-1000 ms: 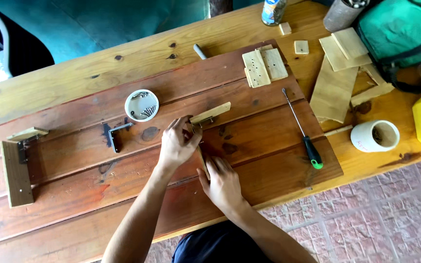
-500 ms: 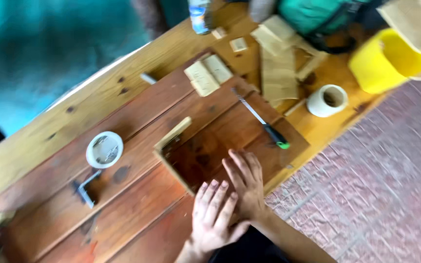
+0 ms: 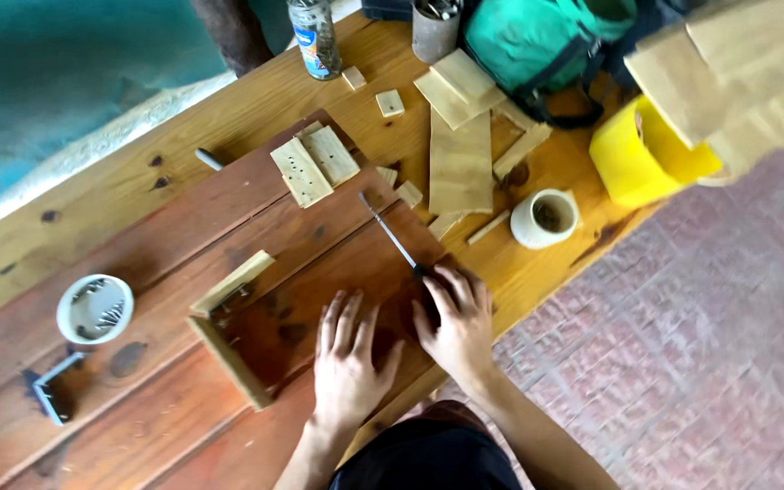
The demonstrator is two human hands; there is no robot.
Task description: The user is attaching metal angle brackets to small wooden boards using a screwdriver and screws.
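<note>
Hands have moved right: the right hand (image 3: 457, 319) now curls over the screwdriver (image 3: 394, 238) handle, mid-frame. Left hand (image 3: 348, 356) lies spread flat on the board (image 3: 310, 290).

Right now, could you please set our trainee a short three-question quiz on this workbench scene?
1. True or false: the right hand covers the screwdriver handle.
2. The left hand lies flat on: A) the dark wooden board B) the yellow container C) the green bag.
3. What does the small white bowl hold?

Key: 1 true; 2 A; 3 small metal fasteners, probably screws.
</note>
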